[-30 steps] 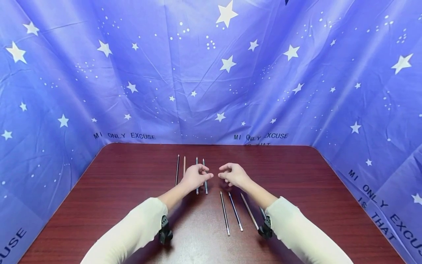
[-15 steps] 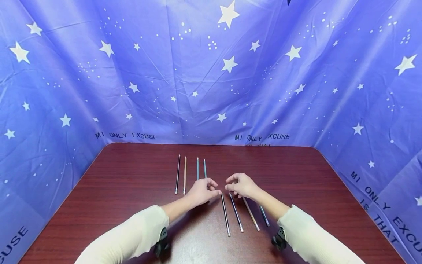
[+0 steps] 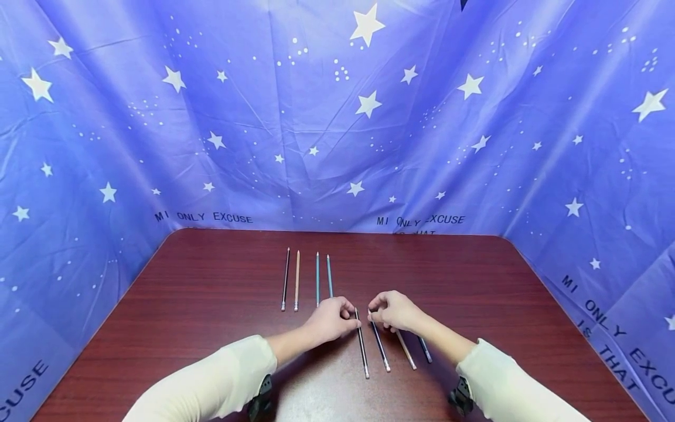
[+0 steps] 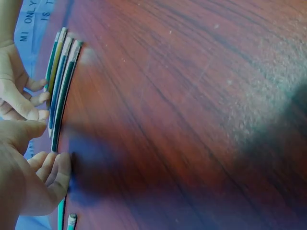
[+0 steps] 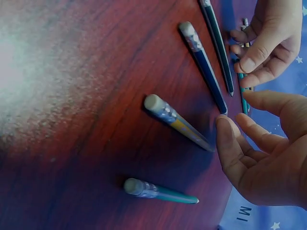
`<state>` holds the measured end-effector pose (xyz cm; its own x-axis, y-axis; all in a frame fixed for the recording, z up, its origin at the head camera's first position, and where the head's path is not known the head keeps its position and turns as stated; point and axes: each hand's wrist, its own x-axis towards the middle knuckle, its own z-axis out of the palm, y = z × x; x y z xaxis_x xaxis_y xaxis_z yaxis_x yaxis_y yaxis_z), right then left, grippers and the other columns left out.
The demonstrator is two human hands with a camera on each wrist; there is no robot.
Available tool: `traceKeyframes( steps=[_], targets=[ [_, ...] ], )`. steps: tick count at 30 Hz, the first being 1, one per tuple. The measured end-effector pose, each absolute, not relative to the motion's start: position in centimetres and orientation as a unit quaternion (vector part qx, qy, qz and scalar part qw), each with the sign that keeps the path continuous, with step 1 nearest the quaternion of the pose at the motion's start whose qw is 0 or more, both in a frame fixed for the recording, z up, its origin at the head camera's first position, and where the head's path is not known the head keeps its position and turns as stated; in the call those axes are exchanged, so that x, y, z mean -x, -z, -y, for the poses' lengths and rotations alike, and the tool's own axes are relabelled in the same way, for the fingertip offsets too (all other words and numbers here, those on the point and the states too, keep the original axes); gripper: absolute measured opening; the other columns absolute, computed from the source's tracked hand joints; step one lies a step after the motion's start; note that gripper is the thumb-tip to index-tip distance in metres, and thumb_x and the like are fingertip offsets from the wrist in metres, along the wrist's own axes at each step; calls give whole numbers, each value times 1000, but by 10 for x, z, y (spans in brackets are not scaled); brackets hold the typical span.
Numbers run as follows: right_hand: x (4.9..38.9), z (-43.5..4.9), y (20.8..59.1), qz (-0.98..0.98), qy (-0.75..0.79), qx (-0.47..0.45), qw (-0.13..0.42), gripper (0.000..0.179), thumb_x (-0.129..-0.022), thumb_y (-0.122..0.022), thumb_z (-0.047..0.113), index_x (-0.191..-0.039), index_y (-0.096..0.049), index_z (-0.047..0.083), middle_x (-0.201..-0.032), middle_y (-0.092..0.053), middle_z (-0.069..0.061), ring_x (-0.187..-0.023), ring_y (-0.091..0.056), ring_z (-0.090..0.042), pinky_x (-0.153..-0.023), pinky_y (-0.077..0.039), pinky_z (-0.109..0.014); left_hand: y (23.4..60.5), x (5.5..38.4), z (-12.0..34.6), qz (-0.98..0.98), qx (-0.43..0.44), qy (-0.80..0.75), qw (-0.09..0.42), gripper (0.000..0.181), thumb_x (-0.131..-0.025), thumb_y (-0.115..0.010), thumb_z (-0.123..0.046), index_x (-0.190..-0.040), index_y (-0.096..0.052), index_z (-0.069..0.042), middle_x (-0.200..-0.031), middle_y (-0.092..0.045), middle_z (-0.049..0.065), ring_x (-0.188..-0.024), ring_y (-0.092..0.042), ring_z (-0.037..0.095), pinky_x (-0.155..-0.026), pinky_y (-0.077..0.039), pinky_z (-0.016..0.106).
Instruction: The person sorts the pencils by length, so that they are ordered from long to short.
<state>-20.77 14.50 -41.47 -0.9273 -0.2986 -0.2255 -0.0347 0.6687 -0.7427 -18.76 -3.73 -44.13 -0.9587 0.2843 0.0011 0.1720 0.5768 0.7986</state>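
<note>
In the head view, my left hand is at the pointed end of a black pencil, thumb and fingers apart around its tip. My right hand hovers over the tips of the neighbouring pencils. Its thumb is at the tip of a dark blue pencil in the right wrist view, with the forefinger spread away. To the right lie a yellow pencil and a green pencil, both with white erasers toward me. The right hand hides their far ends in the head view.
Farther back on the brown wooden table lie a black pencil, a yellow pencil and two teal pencils, side by side. My left hand covers the teal pencils' near ends. A blue star-printed cloth hangs around the table.
Both hands have come nearer to me, from beside the back row to the tips of the front pencils. The pencils themselves lie as before.
</note>
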Motion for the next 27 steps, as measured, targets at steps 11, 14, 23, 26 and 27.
traceKeyframes(
  steps=[11, 14, 23, 26, 27],
  targets=[
    [201, -147, 417, -907, 376, 103, 159, 20, -78, -71, 11, -95, -65, 1, -56, -55, -6, -45, -49, -12, -43, -50, -30, 442, 182, 26, -936, -122, -330, 17, 41, -72, -78, -34, -101, -64, -8, -84, -61, -1, -75, -57, 12, -66, -47, 26],
    [200, -148, 419, -906, 378, 105, 160, 21, -78, -71, 10, -96, -65, 1, -54, -52, -3, -44, -47, -12, -42, -49, -29, 442, 181, 24, -941, -118, -317, 13, 42, -71, -78, -36, -100, -64, -9, -84, -60, -2, -73, -56, 11, -63, -45, 26],
    [197, -144, 421, -916, 353, 130, 137, 24, -76, -71, 7, -97, -64, -1, -55, -52, 2, -40, -45, -9, -37, -41, -21, 443, 180, 19, -949, -112, -296, 3, 41, -68, -80, -33, -98, -65, -9, -80, -56, -2, -68, -53, 11, -58, -42, 24],
    [195, -143, 421, -922, 339, 137, 124, 26, -74, -72, 7, -97, -64, -1, -58, -55, 2, -40, -47, -8, -38, -40, -20, 443, 181, 17, -944, -111, -310, 13, 40, -69, -79, -24, -100, -64, -6, -78, -54, -2, -67, -50, 10, -59, -42, 22],
    [195, -143, 421, -925, 334, 139, 118, 27, -73, -73, 8, -97, -64, -1, -59, -55, 2, -40, -47, -8, -39, -41, -20, 442, 182, 16, -941, -110, -320, 18, 39, -69, -78, -20, -101, -63, -4, -77, -54, -1, -66, -50, 10, -58, -42, 22]
  ],
)
